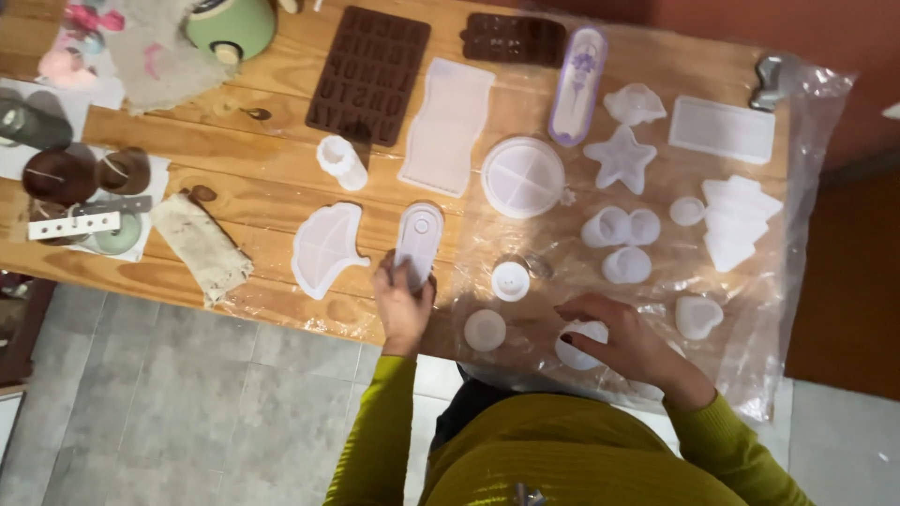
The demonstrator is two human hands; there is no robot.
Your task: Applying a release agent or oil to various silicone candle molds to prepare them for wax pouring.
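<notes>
Two hands at work: both of the person's own, in yellow-green sleeves, at the near edge of the wooden desk [272,178].
Oval mould: a long, narrow, translucent white silicone mould [418,241] lies on the desk near its front edge; its long axis runs away from the person, leaning slightly right, with the far rounded end pointing toward the back of the desk.
Left hand: the left hand [403,305] comes up from below, wrist straight, fingers [386,272] curled round the near end of the oval mould and gripping it from both sides.
Right hand: the right hand [623,339] lies palm down, reaching leftward across the clear plastic sheet [797,187]; its fingers are bent and closed over a small round white mould [579,349], which they partly hide.
Just beside: a fan-shaped white mould [323,248] to the left of the oval mould; a small round cup mould [510,280] and a flat white disc [485,330] between the two hands.
Farther back: a round divided mould [522,176], a star mould [621,159], a wavy rectangular mould [448,126] and a brown letter mould [368,75].
</notes>
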